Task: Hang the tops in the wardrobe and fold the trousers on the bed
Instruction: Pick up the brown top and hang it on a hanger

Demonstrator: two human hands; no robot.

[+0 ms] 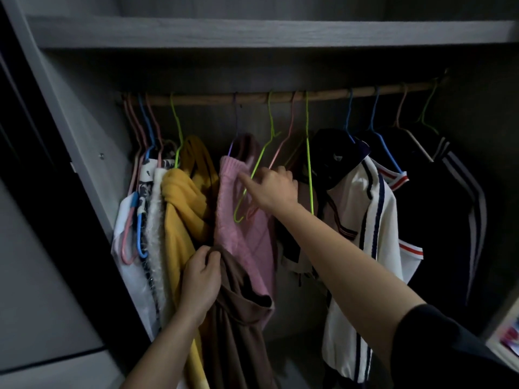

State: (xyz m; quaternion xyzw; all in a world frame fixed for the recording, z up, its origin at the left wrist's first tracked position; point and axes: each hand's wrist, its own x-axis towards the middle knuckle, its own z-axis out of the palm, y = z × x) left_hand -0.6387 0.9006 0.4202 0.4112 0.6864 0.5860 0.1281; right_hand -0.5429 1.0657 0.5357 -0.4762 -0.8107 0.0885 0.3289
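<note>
A brown top (238, 327) is hanging down low in the middle-left of the wardrobe (84, 136), in front of the clothes on the rail. The left hand (200, 282) is gripping it at its upper edge, fingers curled shut around a bunch of the cloth. Just behind and above it, a pink knitted top (241, 220) is hanging from a purple hanger. The right hand (273, 189) is reaching up to an empty green hanger (252, 175) that is lying against the pink top; the forefinger is stretching out to the left along the wire while the other fingers are bending loosely, and I cannot tell whether they are closing on the wire. A pink hanger (280, 144) is hanging empty just beside it. To the left, a yellow top (179, 214) is pressing against a fluffy white garment (156, 234). To the right, a white jacket with dark stripes (362, 234) and black clothes (438, 206) are hanging. All the hangers are hooking over a wooden rail (280, 95) under a grey shelf (252, 32).
</note>
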